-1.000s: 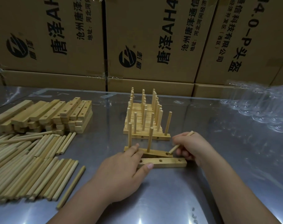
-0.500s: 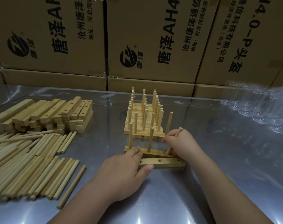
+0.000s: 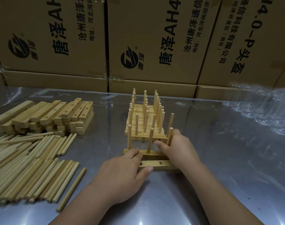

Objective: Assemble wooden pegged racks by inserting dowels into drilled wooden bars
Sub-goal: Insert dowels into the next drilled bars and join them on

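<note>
Trainee: Dowel (image 3: 170,133) three, is that the step?

Foreman: Yes. The right hand (image 3: 179,148) has its fingers wrapped round it. It stands upright, with its foot at the bar (image 3: 156,154) directly below those fingers, at the end hole by my reckoning. The hand hides whether it is fully seated.

Trainee: And the left hand (image 3: 122,172)?

Foreman: Its fingers lie fairly straight, tips pressing the bar's other end. The thumb rests against the spare bar (image 3: 162,164), just on the wrist side. It grips nothing, only pins.

Trainee: The posts (image 3: 150,140) between the two sets of fingers?

Foreman: Two, upright in their holes.

Trainee: So what next?

Foreman: A straight push down, I judge, with the dowel kept plumb and the left fingers holding the bar flat so it cannot tip. After that comes the spare bar, whose visible holes are empty. It wants a pick from the loose dowels (image 3: 28,168), well left of the left fingers.

Trainee: And the finished piece?

Foreman: Probably it joins the racks (image 3: 145,122), just beyond the right fingertips. The stack (image 3: 45,114) of undone bars lies far left of the left fingers.
</note>
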